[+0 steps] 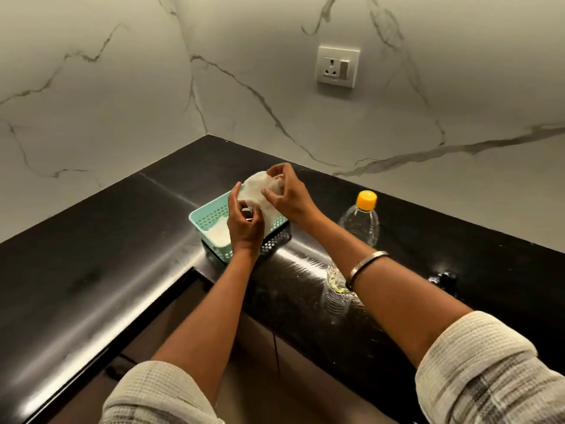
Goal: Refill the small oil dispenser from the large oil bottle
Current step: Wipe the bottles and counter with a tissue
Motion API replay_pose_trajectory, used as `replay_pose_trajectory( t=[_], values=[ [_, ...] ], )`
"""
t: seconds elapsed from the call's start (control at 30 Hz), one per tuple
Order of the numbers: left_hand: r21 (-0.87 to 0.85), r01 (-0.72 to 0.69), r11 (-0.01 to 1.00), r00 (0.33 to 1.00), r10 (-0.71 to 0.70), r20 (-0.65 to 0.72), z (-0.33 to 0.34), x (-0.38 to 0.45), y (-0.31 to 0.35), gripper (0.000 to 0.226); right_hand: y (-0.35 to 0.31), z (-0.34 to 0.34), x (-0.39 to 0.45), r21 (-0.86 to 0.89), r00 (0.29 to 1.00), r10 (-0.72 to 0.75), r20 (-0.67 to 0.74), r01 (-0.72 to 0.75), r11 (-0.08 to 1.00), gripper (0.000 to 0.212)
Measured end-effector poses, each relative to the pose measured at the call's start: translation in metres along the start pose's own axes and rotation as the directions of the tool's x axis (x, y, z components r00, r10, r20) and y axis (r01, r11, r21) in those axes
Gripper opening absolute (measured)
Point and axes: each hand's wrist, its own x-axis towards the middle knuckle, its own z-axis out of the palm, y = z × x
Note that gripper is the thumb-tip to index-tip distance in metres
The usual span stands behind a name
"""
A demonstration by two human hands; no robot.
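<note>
We see both hands raised over a teal basket (211,220) on the black counter (107,240), the left hand (246,223) pinching the lower edge of a white tissue (260,186) and the right hand (286,194) curled around its upper part, with more white tissue lying in the basket. The bottle with the orange cap (362,220) stands upright and closed on the counter to the right of the basket, apart from both hands. A second clear bottle (336,289) stands nearer the counter's front edge, partly hidden behind the right forearm with its metal bangle (367,266), and we cannot tell which of the two is the dispenser.
</note>
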Motion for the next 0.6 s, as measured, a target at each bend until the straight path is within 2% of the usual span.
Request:
replay_pose_trajectory(
  t=[0.1, 0.27, 0.3, 0.37, 0.43, 0.6],
  values=[
    [-0.015, 0.007, 1.0, 1.0, -0.007, 0.011, 0.012, -0.021, 0.015, 0.043, -0.012, -0.018, -0.016, -0.052, 0.997, -0.059, -0.049, 0.056, 0.997, 0.036],
    [-0.087, 0.14, 0.986, 0.99, -0.137, 0.043, 0.027, -0.061, 0.033, 0.033, -0.02, -0.053, -0.048, -0.084, 0.983, -0.174, -0.059, 0.169, 0.982, 0.035],
    [-0.101, 0.188, 0.977, 0.981, -0.183, 0.057, 0.028, -0.067, 0.032, 0.034, -0.019, -0.059, -0.055, -0.086, 0.982, -0.182, -0.045, 0.177, 0.98, 0.034],
    [-0.08, 0.236, 0.968, 0.97, -0.23, 0.083, 0.033, -0.079, 0.029, 0.05, -0.016, -0.073, -0.07, -0.097, 0.98, -0.192, -0.042, 0.188, 0.977, 0.033],
    [-0.038, 0.214, 0.976, 0.97, -0.208, 0.129, 0.039, -0.09, 0.026, 0.06, -0.011, -0.087, -0.084, -0.106, 0.969, -0.225, -0.103, 0.214, 0.971, 0.031],
    [0.028, 0.188, 0.982, 0.924, -0.187, 0.335, 0.055, -0.106, 0.029, 0.065, -0.002, -0.122, -0.106, -0.008, 0.909, -0.208, -0.362, 0.22, 0.976, 0.029]
  ],
)
